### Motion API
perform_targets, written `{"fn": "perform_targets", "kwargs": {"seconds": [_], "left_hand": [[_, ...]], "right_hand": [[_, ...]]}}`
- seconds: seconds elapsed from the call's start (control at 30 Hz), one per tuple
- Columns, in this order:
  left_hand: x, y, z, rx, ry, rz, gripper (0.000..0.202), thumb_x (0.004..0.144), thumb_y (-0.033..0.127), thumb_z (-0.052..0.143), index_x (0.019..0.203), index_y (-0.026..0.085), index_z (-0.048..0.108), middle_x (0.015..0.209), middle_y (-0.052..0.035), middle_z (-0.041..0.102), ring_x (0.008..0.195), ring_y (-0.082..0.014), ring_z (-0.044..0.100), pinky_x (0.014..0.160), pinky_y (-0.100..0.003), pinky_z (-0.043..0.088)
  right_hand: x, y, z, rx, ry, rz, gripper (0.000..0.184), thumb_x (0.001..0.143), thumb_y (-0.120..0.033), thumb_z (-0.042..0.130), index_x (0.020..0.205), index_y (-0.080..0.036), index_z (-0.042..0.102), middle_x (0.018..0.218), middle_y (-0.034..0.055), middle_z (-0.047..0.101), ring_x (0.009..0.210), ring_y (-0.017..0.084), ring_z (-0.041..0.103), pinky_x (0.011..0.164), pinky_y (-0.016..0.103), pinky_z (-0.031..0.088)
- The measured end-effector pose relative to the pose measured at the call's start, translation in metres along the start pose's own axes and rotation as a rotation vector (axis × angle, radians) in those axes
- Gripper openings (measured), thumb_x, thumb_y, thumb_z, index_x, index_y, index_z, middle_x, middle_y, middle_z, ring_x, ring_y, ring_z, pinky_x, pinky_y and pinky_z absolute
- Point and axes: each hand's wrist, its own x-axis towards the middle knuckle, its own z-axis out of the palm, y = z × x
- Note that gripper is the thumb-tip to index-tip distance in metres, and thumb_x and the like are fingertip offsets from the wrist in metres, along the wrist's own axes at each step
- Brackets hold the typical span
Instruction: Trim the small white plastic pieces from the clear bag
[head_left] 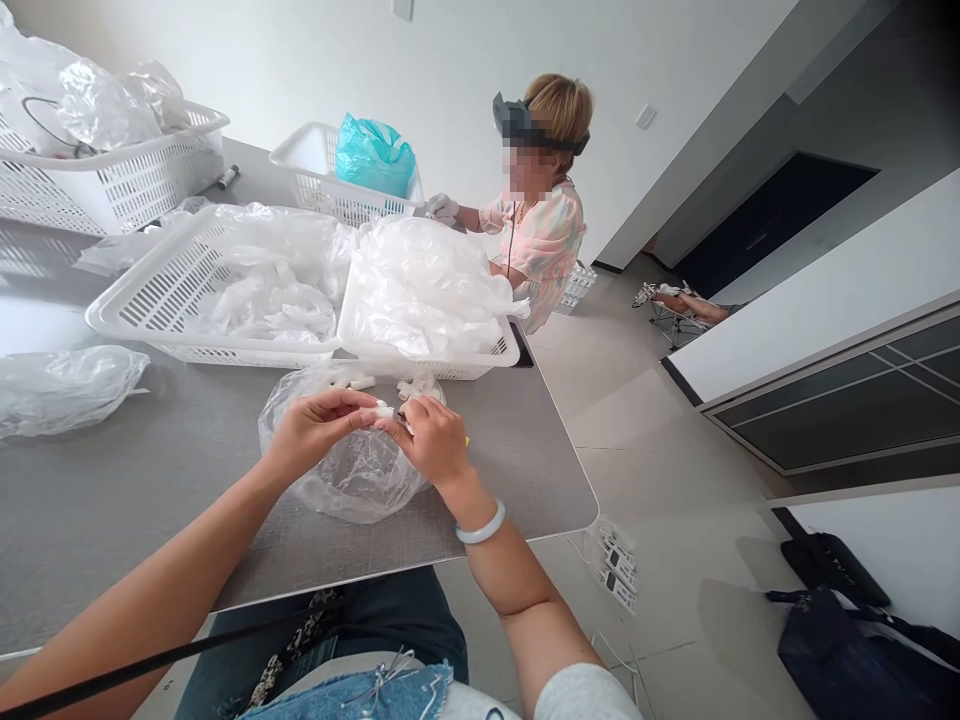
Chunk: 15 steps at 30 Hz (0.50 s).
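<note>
Between the fingertips of my left hand [322, 425] is a small white piece [385, 412], too small to name surely. My right hand [435, 437] is closed around a thin tool [402, 415] whose dark tip meets the piece; most of it is hidden in the fist. A bit of yellow shows behind that hand, and I cannot tell whether it is part of the tool. Under both hands a clear plastic bag [367, 475] lies spread on the table. More small white pieces [360, 382] rest at the bag's far side.
White baskets [142, 315] of clear plastic bags stand beyond my hands. Another basket [304, 185] holds a turquoise bag [373, 155]. A filled bag [71, 390] lies left on the grey table [150, 510]. A co-worker [536, 230] with a gloved hand is at the far end.
</note>
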Motion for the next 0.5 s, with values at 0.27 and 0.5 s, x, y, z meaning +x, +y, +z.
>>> {"fn": "perform_targets", "kwargs": {"seconds": [0.27,0.5], "left_hand": [[0.004,-0.013,-0.001,-0.122,-0.059,0.179,0.039,0.072,0.048,0.086,0.101,0.023,0.079,0.102,-0.0093,0.075,0.081,-0.0207,0.071,0.067,-0.030,0.062],[0.003,-0.020,-0.001,-0.012,-0.041,0.322,0.027,0.079,0.046,0.081,0.092,0.022,0.076,0.108,-0.0126,0.076,0.100,-0.0259,0.071,0.075,-0.033,0.060]], "right_hand": [[0.003,0.000,-0.006,0.116,-0.097,0.134,0.054,0.102,-0.059,0.040,0.069,-0.020,0.057,0.062,-0.0006,0.055,0.059,0.011,0.054,0.054,0.022,0.033],[0.004,0.000,-0.010,0.200,-0.170,0.151,0.062,0.099,-0.069,0.033,0.072,-0.019,0.058,0.065,0.0007,0.057,0.057,0.010,0.052,0.051,0.022,0.032]]}}
